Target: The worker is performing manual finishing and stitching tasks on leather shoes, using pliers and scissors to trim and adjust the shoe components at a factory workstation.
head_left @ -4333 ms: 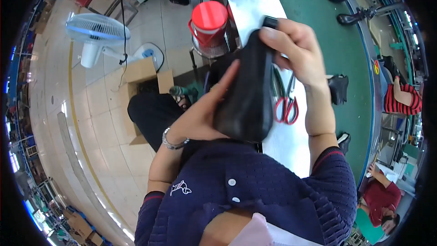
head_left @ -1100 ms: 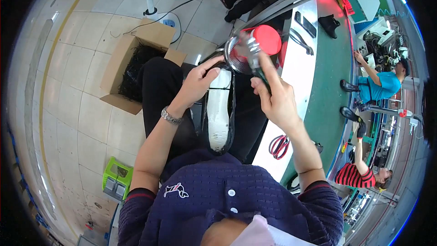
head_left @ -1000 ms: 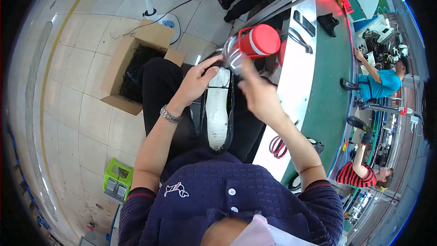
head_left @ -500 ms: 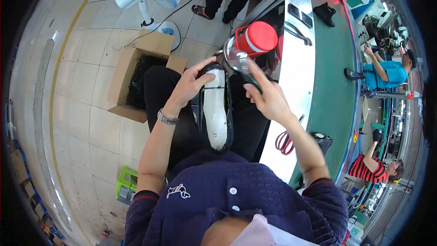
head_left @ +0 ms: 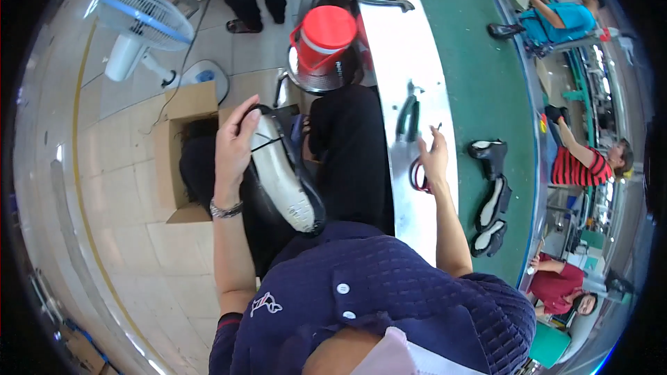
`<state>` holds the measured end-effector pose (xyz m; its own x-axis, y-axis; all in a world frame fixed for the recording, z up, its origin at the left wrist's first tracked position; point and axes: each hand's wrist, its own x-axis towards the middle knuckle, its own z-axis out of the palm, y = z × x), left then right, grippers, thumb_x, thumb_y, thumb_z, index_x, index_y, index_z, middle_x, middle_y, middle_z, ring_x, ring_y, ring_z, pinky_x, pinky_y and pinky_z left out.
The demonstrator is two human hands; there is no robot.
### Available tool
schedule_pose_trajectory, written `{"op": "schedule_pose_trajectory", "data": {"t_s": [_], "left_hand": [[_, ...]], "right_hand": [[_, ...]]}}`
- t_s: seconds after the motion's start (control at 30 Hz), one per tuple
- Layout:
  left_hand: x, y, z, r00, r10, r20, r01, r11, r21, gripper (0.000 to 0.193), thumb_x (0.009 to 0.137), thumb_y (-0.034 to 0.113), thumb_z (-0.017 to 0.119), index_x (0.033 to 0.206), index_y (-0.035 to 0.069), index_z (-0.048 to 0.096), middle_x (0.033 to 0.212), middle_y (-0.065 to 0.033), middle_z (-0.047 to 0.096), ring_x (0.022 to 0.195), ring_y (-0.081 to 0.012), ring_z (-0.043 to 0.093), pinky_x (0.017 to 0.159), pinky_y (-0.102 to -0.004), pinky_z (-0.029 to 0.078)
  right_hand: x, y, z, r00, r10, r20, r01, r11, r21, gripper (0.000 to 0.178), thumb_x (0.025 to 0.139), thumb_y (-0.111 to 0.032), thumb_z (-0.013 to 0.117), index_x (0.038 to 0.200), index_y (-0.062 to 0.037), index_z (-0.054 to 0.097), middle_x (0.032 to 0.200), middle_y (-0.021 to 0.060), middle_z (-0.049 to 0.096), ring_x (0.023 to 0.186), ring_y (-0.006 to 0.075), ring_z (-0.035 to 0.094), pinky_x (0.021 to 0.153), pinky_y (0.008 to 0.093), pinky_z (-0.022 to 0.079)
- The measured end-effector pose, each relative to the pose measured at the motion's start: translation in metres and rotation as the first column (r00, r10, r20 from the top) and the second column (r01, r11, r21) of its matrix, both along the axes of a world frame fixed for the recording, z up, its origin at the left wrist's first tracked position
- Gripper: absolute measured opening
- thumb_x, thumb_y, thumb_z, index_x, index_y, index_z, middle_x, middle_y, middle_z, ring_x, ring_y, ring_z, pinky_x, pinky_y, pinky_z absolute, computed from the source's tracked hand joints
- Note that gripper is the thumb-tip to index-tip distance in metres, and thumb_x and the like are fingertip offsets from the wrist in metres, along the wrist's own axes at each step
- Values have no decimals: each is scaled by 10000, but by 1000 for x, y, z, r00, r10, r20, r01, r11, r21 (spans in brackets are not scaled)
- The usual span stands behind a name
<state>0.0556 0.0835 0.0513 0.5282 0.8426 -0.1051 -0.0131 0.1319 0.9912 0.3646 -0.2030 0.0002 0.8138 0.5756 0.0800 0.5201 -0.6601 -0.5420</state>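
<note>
My left hand point(head_left: 236, 142) is closed around the toe end of a black shoe point(head_left: 285, 184), which lies bottom up over my lap. Its underside is white, with a thin dark band across it near the toe. On the white bench strip to my right, my right hand point(head_left: 434, 160) is over a pair of red-handled scissors point(head_left: 417, 176), thumb and forefinger apart; it partly hides them. Dark green-handled pliers point(head_left: 408, 117) lie on the strip just beyond that hand.
Several black shoe pieces point(head_left: 492, 198) lie on the green belt point(head_left: 469, 83) at right. A red-lidded jug point(head_left: 328, 31) stands ahead. An open carton point(head_left: 167, 167) and a fan point(head_left: 142, 21) are at left. Other people point(head_left: 577, 167) work across the belt.
My right hand has left the shoe and moved right to the bench. The dark-handled tool it held now lies there. My left hand has shifted the shoe left and tilted it.
</note>
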Motion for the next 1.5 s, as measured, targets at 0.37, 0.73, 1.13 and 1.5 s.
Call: {"op": "schedule_pose_trajectory", "data": {"t_s": [0.37, 0.73, 1.13, 1.5], "left_hand": [[-3, -19, -10, 996, 51, -73, -48, 998, 41, 443, 948, 270, 591, 1278, -23, 548, 1027, -111, 672, 921, -123, 592, 841, -263, 463], [-23, -103, -17, 981, 193, -34, -188, 976, 114, 716, 971, 276, 510, 1464, -91, 143, 1539, -258, 151, 1451, -339, 112, 1161, -395, 110], [-26, -102, -12, 980, 167, -110, -151, 978, 141, 690, 1003, 364, 394, 1475, -69, 139, 1549, -249, 135, 1456, -350, 84, 1165, -398, 78], [-5, -70, 26, 842, 406, -356, 52, 595, 802, 348, 801, 190, 720, 1120, 57, 677, 1463, -128, 409, 1409, -371, 244, 1117, -486, 237]], "right_hand": [[-30, -90, 23, 573, -216, -791, 428, 902, 63, 458, 799, -217, 740, 1112, 63, 557, 809, 60, 599, 685, 125, 569, 581, 248, 438], [-135, 41, 146, 74, 322, -944, -498, 832, 245, 774, 720, -672, 699, 1138, -32, 581, 673, -53, 471, 590, 49, 488, 543, 199, 390], [-171, 98, 148, 234, 148, -961, -580, 814, -16, 642, 918, -648, 422, 749, -42, 544, 517, -18, 454, 433, 93, 530, 412, 207, 453], [-125, 16, 130, 653, 116, -749, -226, 973, -46, 390, 894, -399, 661, 871, -10, 644, 588, -4, 544, 459, 90, 518, 434, 231, 398]]}}
